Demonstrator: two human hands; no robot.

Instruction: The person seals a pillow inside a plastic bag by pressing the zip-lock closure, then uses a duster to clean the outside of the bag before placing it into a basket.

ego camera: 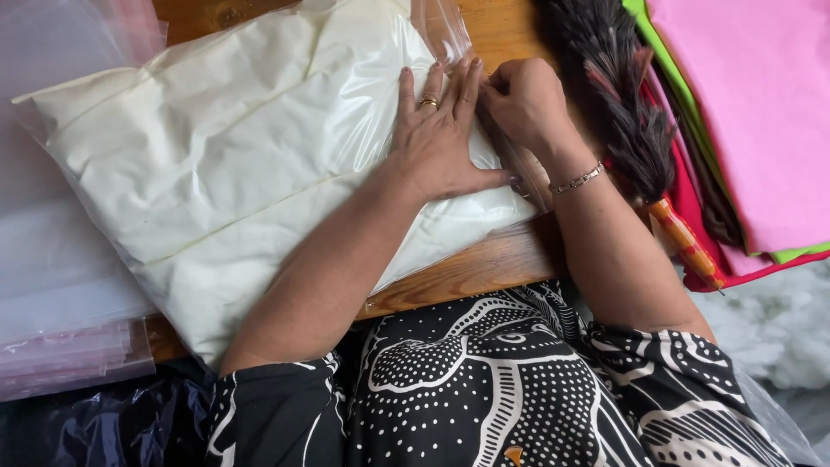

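Note:
A clear plastic bag (225, 164) holding folded cream-white fabric lies across a wooden table (484, 268). My left hand (441, 134), with a ring on one finger, presses flat on the bag near its right end, fingers together and pointing away from me. My right hand (523, 104), with a bracelet on the wrist, is curled right beside it and pinches the bag's open plastic edge (497, 130). The two hands touch each other at the fingers.
A dark feather duster (627, 95) with an orange patterned handle lies right of my hands. Sheets of pink, green and red material (752, 104) are stacked at the far right. Empty clear plastic bags (60, 294) are piled at the left. White fluffy stuff (769, 329) lies at the lower right.

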